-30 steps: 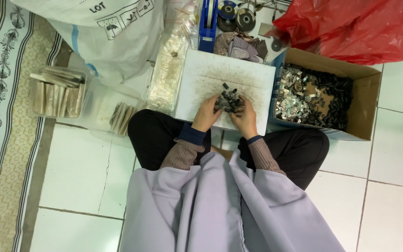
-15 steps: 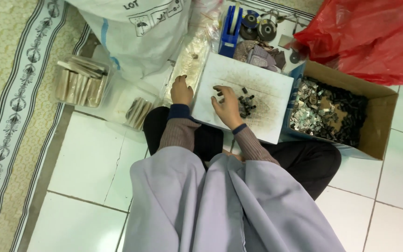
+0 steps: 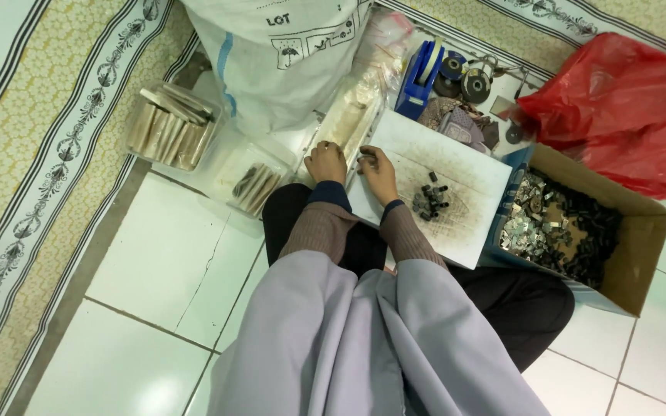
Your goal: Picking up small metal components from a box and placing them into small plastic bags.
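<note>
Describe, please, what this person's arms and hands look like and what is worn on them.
Both hands, left hand and right hand, are bare, without gloves. Each arm wears a brown ribbed sleeve ending in a dark blue cuff. A loose lilac-grey garment drapes below.

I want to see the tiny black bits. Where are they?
In the head view, the small black pieces lie heaped on the white board, right of the right hand and left of the cardboard box.
</note>
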